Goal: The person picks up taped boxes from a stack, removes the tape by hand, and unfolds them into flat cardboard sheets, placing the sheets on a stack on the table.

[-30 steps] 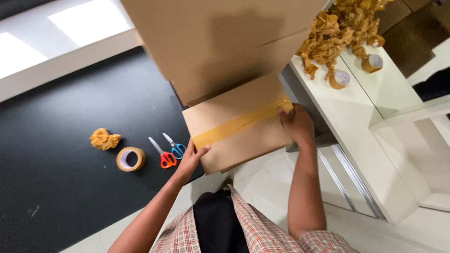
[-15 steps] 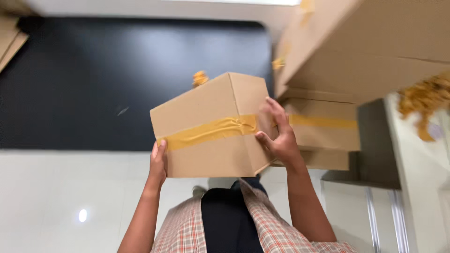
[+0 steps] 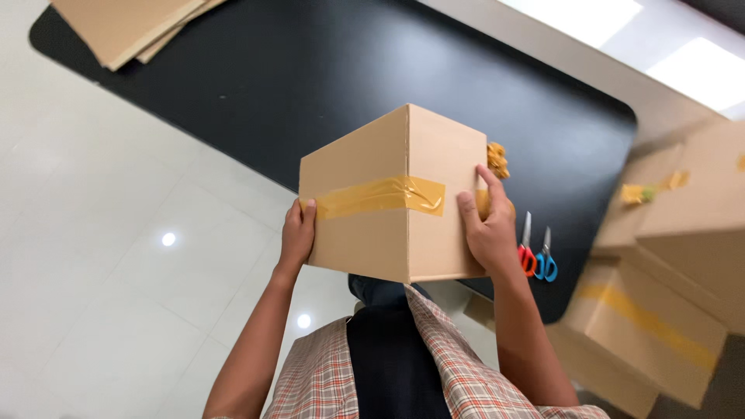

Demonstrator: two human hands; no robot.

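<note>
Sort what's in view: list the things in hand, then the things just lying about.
In hand:
cardboard box, sealed with yellow tape
left hand and right hand on its sides

Lying about:
red scissors
blue scissors
crumpled tape wad
flat cardboard sheets
stacked boxes

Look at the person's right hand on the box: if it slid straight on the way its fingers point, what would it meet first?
Probably the crumpled tape wad just past the right hand fingertips, beyond the cardboard box edge; depth is unclear.

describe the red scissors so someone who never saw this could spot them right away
Find the black mat on the pale tiled floor. At its near right edge, just beyond the right hand on the held cardboard box, two scissors lie side by side. The red scissors are the pair nearer the hand; the blue-handled scissors lie on their far side.
</note>
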